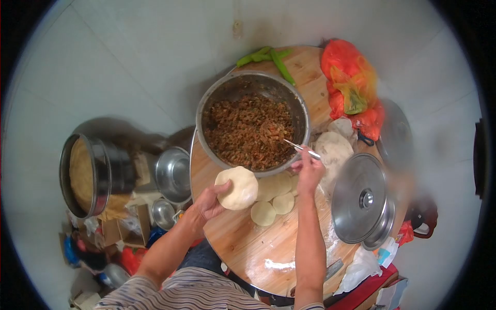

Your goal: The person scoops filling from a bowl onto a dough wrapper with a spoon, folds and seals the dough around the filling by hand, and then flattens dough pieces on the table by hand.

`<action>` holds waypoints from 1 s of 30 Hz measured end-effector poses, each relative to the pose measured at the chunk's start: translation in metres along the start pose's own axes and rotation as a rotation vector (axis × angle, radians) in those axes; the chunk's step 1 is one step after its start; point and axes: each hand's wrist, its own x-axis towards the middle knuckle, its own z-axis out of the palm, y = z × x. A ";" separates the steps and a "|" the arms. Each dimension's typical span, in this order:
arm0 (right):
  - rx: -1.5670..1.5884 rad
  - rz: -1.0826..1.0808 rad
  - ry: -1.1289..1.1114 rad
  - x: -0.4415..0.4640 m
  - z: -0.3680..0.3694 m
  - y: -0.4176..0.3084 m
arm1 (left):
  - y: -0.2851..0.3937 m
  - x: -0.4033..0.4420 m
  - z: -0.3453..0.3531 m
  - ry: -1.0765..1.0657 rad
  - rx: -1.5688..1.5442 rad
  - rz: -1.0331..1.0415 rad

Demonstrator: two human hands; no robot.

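A round dough wrapper (236, 188) lies across my left hand (211, 202), with the thumb on top of it. My right hand (310, 168) grips a spoon (308, 152) by its handle, and the spoon's far end is in the brown chopped filling (248, 126). The filling lies in a large metal bowl (201, 135) on the round wooden table (253, 253). Several flat dough rounds (263, 213) rest on the table just below the bowl, between my hands. A large floury lump of dough (333, 154) sits to the right of my right hand.
A metal lid (359, 198) lies at the table's right side. Green peppers (281, 66) are behind the bowl, and red plastic bags (346, 62) at the back right. A knife (333, 269) lies near the front edge. At the left stand a deep pot (98, 175) and an empty metal basin (173, 174).
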 end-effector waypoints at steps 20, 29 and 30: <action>-0.388 -0.303 -0.083 -0.015 0.019 0.002 | -0.001 -0.009 -0.009 0.036 0.000 0.070; -0.338 -0.089 -0.158 -0.031 0.018 -0.008 | -0.002 -0.003 -0.024 0.105 0.004 0.081; -0.337 -0.088 -0.157 -0.029 0.016 -0.005 | -0.002 -0.003 -0.024 0.109 -0.017 0.079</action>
